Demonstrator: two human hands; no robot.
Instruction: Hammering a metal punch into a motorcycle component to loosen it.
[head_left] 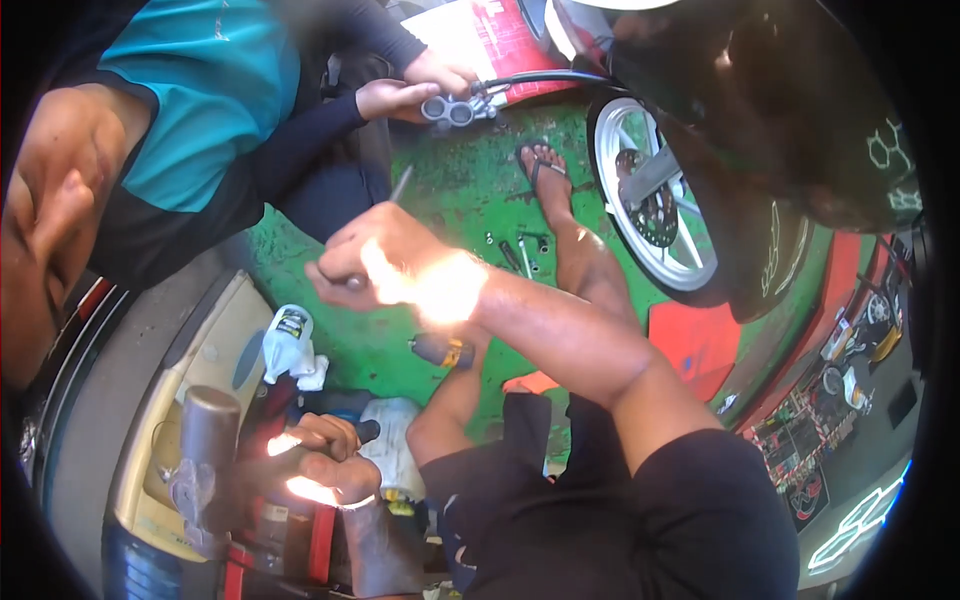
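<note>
My left hand [325, 462], at the lower left, is closed around the handle of a hammer. The thick grey cylindrical head of the hammer [208, 425] points up to the left of my fist, and the dark handle end sticks out on the right. My right hand [385, 262] is raised over the green floor, its fingers wrapped round a slim metal rod [402, 183]. One end of the rod shows above the knuckles. Bright sunlight washes out my right wrist. Beyond it, another person's hands [400, 95] hold a grey brake caliper [458, 110] attached to a black hose [550, 76].
A motorcycle wheel [612, 150] with a brake disc stands at the upper right. Several small tools [524, 256] lie on the green floor [470, 160]. A black-and-yellow tool [443, 350] rests by my leg. At left are a white bottle [286, 345] and a cream container [165, 400].
</note>
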